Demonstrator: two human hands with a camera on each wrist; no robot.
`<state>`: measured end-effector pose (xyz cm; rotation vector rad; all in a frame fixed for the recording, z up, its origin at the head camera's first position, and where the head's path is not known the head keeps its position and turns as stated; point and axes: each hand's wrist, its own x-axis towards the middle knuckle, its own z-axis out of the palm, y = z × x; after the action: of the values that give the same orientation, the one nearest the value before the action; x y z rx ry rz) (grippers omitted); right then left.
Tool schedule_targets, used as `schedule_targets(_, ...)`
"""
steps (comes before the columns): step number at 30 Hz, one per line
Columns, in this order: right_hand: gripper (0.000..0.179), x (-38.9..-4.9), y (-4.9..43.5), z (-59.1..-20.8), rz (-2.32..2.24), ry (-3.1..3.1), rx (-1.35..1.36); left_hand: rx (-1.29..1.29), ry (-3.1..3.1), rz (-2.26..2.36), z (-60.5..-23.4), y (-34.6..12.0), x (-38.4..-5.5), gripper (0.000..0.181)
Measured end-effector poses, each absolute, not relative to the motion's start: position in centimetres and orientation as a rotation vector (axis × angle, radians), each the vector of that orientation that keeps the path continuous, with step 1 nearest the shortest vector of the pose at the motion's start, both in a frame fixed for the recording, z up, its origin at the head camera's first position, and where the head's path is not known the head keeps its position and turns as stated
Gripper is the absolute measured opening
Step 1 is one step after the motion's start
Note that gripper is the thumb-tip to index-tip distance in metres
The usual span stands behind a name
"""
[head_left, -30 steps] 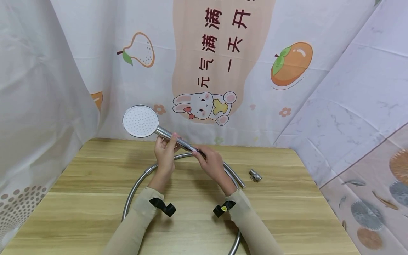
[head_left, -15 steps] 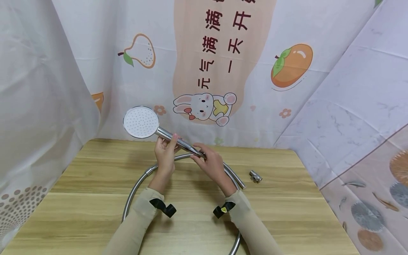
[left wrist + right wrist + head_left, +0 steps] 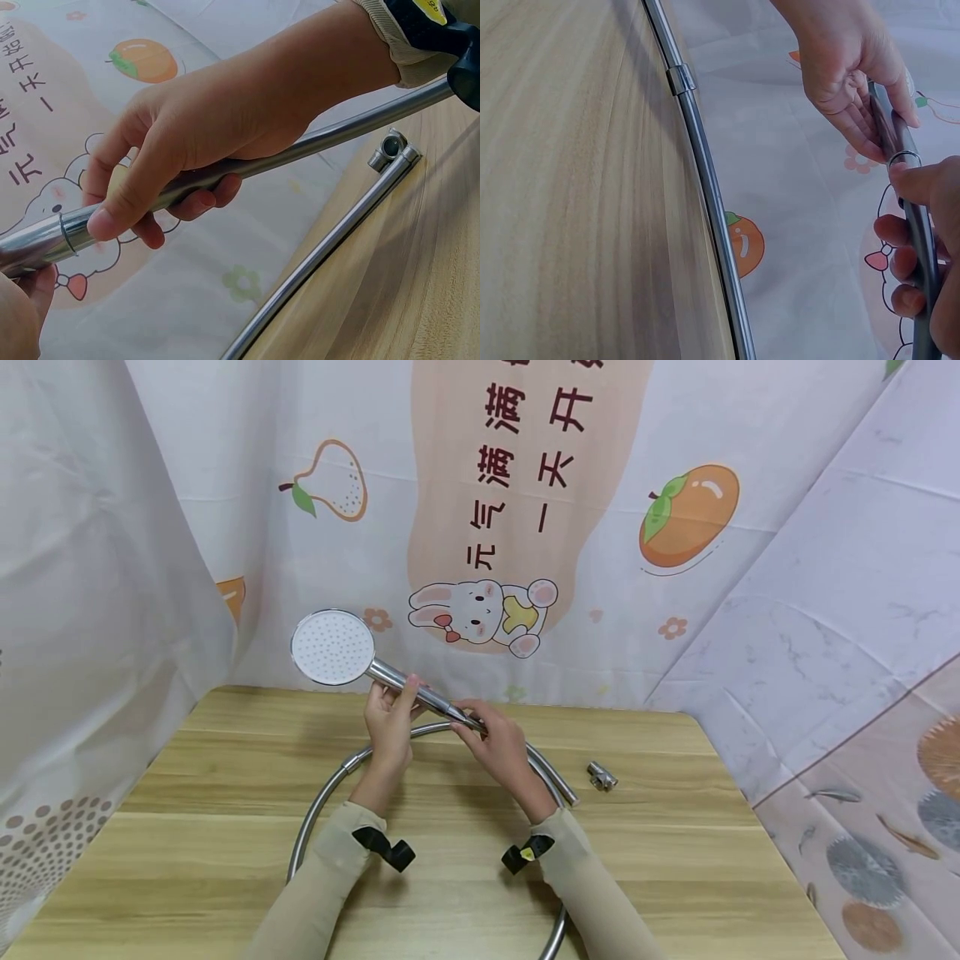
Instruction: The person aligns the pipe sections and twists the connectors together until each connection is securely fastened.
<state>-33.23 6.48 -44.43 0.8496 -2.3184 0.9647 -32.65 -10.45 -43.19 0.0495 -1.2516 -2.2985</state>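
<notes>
A chrome shower head (image 3: 332, 647) with a round white nozzle face is held tilted above the back of the table, its face toward me. My left hand (image 3: 388, 727) grips its handle (image 3: 390, 675). My right hand (image 3: 497, 743) pinches the end of a silver shower hose (image 3: 360, 120) where it meets the handle's lower end. In the left wrist view, thumb and fingers curl round the hose just beside a shiny collar (image 3: 75, 229). Whether the joint is threaded together cannot be seen. The right wrist view shows both hands close together along the same line.
The hose loops over the wooden table (image 3: 210, 843) under both forearms, with a metal sleeve (image 3: 352, 762) on its left side. A small chrome fitting (image 3: 602, 776) lies to the right, near the hose's loose end (image 3: 572, 795). A printed curtain (image 3: 600, 635) hangs behind the table.
My right fingers have shifted slightly at the joint, exposing more of the handle's end. The left hand and shower head stay nearly in place.
</notes>
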Motion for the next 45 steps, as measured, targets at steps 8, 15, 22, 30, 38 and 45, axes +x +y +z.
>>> schedule_targets(8,0.026,-33.09,6.48,-44.29,0.954,-2.329,0.858,0.057,-1.276,-2.286,-43.07,-10.45,-32.51,0.017)
schedule_targets(15,0.024,-32.96,6.55,-44.13,0.928,-2.349,0.863,0.056,-1.300,-2.277,-43.01,-10.45,-32.39,0.017)
schedule_targets(22,0.029,-33.12,6.50,-44.14,0.954,-2.351,0.865,0.049,-1.266,-2.292,-42.99,-10.41,-32.41,0.015)
schedule_targets(30,0.028,-33.09,6.51,-44.24,0.947,-2.307,0.851,0.049,-1.247,-2.300,-42.96,-10.39,-32.36,0.015)
schedule_targets(38,0.025,-33.02,6.50,-44.27,0.954,-2.281,0.845,0.041,-1.263,-2.292,-42.96,-10.45,-32.29,0.016)
schedule_targets(45,0.023,-32.97,6.50,-44.35,0.935,-2.285,0.836,0.039,-1.261,-2.294,-42.95,-10.44,-32.29,0.016)
